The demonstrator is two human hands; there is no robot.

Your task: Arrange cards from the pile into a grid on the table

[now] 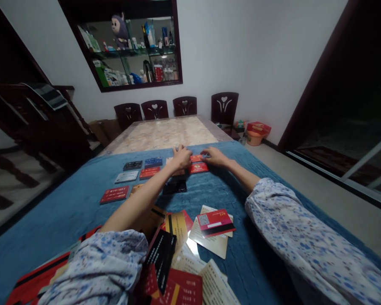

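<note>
A red card [196, 158] lies in the far row on the blue cloth, between my two hands. My left hand [182, 158] reaches over the cards with bent fingers, its fingertips at the red card's left end. From the other side, my right hand [215, 156] has its thumb and fingers closed at the card's right end. Just nearer is another red card pile [198, 168]. Left of my hands, rows of sorted cards include a blue pile [153, 162], a black pile [132, 165], a red pile [149, 173] and a white pile [126, 176]. My left hand partly hides some piles.
Loose cards overlap near my body, among them a red card with a QR code [215, 223], a black card [161, 256] and a gold card [177, 228]. The blue cloth [241, 169] covers the near part of the marble-topped table [165, 133]. Chairs [184, 106] stand beyond.
</note>
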